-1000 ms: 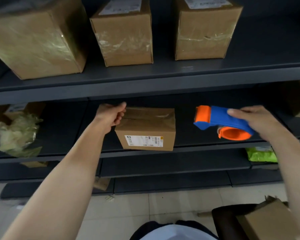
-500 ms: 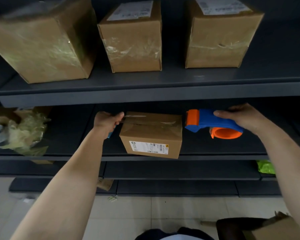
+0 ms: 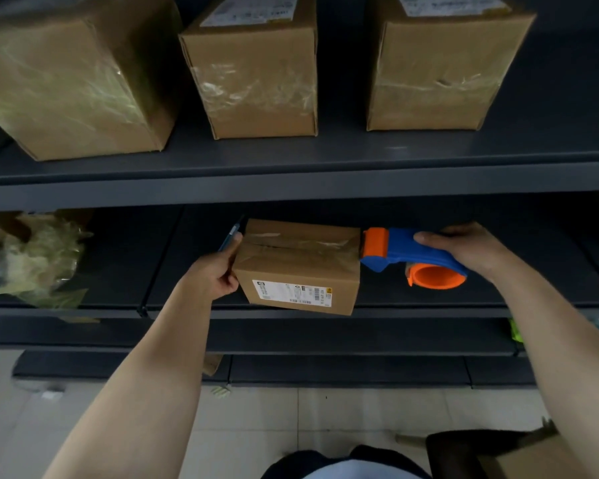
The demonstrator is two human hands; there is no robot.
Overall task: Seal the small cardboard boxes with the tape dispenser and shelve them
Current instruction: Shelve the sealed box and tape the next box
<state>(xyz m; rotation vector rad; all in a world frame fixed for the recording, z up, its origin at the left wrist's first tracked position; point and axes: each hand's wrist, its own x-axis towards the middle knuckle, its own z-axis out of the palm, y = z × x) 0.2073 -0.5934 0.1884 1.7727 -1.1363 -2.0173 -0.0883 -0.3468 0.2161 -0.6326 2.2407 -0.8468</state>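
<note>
While middle shelf bears small box at front edge, tape dispenser meets box's top right edge, likely to lay tape; right hand grips dispenser, left hand, curled round pen, braces box's left side.

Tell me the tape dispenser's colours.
The tape dispenser is blue with orange parts; head view.

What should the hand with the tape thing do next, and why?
Probably press the orange head of the tape dispenser onto the small box and draw it left along the top seam. The head touches the box's top right edge, the right hand grips the dispenser, and the left hand, holding a thin blue pen-like thing, braces the left side.
</note>
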